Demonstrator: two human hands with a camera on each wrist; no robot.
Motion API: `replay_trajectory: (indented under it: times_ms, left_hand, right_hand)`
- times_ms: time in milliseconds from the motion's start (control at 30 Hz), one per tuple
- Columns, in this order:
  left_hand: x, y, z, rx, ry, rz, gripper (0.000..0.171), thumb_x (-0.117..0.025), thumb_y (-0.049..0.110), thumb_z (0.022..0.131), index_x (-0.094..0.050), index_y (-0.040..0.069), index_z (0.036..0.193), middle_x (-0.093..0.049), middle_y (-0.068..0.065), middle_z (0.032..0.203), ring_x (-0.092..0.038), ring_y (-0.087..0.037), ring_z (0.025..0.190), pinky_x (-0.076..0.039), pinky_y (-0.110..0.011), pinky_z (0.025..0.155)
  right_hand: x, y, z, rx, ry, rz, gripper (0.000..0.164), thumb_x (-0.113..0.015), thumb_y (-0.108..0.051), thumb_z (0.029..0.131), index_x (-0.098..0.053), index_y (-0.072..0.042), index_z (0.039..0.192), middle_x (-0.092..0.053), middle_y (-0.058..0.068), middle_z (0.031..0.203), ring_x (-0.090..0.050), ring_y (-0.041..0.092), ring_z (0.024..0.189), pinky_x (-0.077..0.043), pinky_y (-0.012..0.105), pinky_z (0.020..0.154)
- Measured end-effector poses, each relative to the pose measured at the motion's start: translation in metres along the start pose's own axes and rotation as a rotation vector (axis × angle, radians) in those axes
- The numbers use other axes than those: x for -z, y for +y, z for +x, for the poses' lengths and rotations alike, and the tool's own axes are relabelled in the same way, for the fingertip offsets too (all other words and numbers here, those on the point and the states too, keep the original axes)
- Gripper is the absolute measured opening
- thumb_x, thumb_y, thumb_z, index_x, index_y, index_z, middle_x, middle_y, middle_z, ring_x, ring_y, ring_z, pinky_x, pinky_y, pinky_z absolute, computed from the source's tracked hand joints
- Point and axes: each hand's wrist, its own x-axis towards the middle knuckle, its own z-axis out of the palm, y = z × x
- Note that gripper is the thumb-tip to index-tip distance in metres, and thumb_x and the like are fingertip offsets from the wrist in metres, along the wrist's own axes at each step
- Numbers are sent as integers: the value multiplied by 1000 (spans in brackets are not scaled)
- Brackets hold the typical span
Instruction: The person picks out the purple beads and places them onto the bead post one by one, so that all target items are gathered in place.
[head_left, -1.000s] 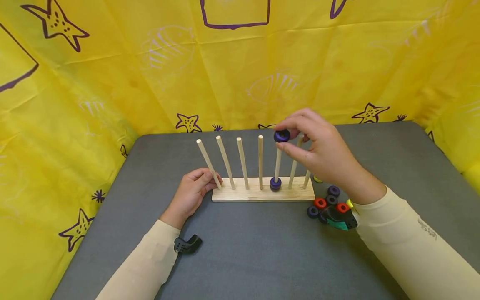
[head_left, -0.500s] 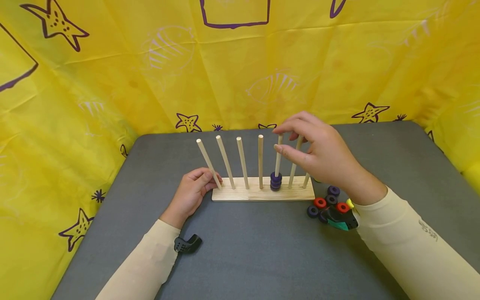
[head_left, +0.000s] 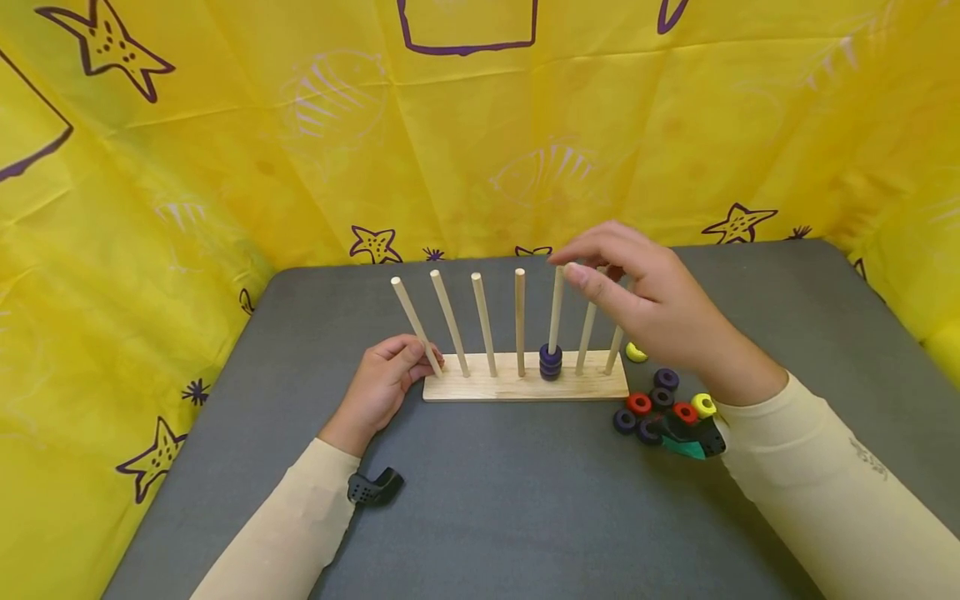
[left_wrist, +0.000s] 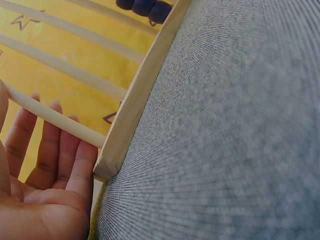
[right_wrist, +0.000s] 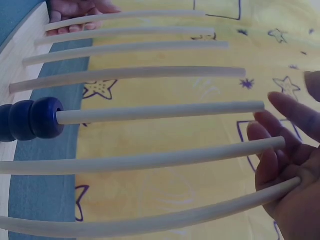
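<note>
A wooden peg rack (head_left: 525, 387) with a row of upright pegs stands on the table. On its fifth peg from the left, three dark purple rings (head_left: 551, 362) are stacked at the bottom, seen as dark blue in the right wrist view. My left hand (head_left: 390, 375) holds the leftmost peg (left_wrist: 60, 120) near the base, thumb on one side and fingers behind it. Up by the tops of the right-hand pegs, my right hand (head_left: 645, 300) has its fingers spread and holds nothing. Its fingertips (right_wrist: 280, 102) are beside the tip of the ringed peg.
Right of the rack lie loose rings: red (head_left: 639, 404), black (head_left: 662, 397), dark purple (head_left: 665, 379) and yellow (head_left: 703, 406). Another yellow ring (head_left: 636, 352) lies farther back. The right wrist's black camera mount (head_left: 690, 437) overlaps the group. A yellow patterned cloth (head_left: 450, 150) hangs behind the table.
My right hand let go of a purple ring, which dropped down the fifth peg onto the two others. That hand then shifted slightly right. The left hand stayed put.
</note>
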Motion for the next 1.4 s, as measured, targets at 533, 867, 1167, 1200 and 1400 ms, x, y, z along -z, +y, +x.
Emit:
replay_trajectory:
  times_ms: [533, 867, 1167, 1200, 1400]
  left_hand:
    - [0, -1, 0, -7, -3, 0, 39, -58, 12, 115, -56, -27, 114, -74, -12, 108, -71, -24, 101, -60, -38, 94]
    - [1, -1, 1, -1, -7, -7, 35, -60, 15, 114, -65, -20, 112, -74, -14, 109, -71, -24, 103, -60, -38, 94]
    - [1, 0, 1, 2, -10, 1, 41, -60, 17, 114, -61, -24, 116, -74, -14, 110, -71, -25, 103, -60, -38, 95]
    - [1, 0, 1, 4, -10, 3, 42, -60, 17, 114, -60, -24, 117, -74, -14, 109, -71, -25, 103, -60, -38, 94]
    - [1, 0, 0, 13, -6, 10, 42, -59, 17, 115, -60, -25, 119, -74, -13, 109, -72, -25, 104, -60, -37, 94]
  right_hand:
    - [14, 8, -7, -84, -28, 341, 42, -34, -14, 120, -71, 1, 134, -70, 23, 124, -61, 37, 109, -48, 38, 86]
    - [21, 24, -18, -101, -89, 554, 53, -28, -26, 122, -63, 9, 140, -63, 33, 127, -58, 41, 116, -52, 39, 94]
    - [25, 38, -32, -111, -69, 597, 56, -31, -31, 122, -58, 15, 142, -61, 28, 124, -57, 40, 113, -48, 42, 104]
    - [26, 39, -34, -120, -66, 595, 57, -32, -32, 122, -57, 16, 142, -61, 27, 125, -58, 40, 115, -48, 43, 105]
    - [31, 50, -46, -163, -56, 567, 57, -28, -32, 122, -54, 16, 141, -62, 27, 137, -60, 38, 124, -49, 41, 106]
